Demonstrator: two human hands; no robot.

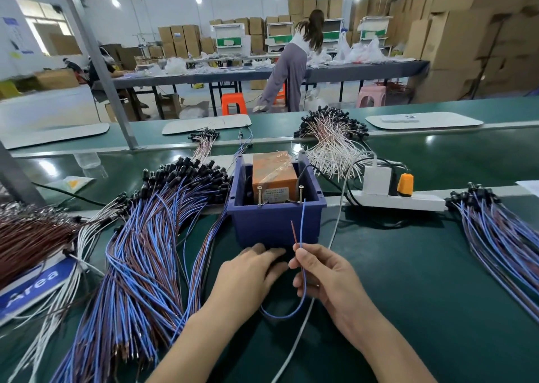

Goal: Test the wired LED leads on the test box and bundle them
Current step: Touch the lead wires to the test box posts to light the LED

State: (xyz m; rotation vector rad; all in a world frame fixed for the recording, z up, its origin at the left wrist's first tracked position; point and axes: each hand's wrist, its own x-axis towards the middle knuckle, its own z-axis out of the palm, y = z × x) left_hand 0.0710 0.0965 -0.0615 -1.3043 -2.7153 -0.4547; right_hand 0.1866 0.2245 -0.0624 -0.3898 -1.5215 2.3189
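Note:
The test box (277,222) is a dark blue bin holding an orange unit, with two upright screw contacts (301,193) at its front rim. My right hand (323,274) pinches one LED lead (303,266) just in front of the box; its blue and brown wire ends point up toward the contacts without touching them. The lead loops down below my hands. My left hand (250,272) lies palm down against the box's front base, fingers fairly straight; I cannot see the lead's LED end. A big pile of blue and brown leads (151,251) lies to the left.
A smaller bunch of blue leads (501,237) lies at the right. A white power strip (399,196) with an orange plug sits behind it. White-wired leads (332,140) are heaped beyond the box. A white cable (335,225) crosses the green bench. A person stands at a far table.

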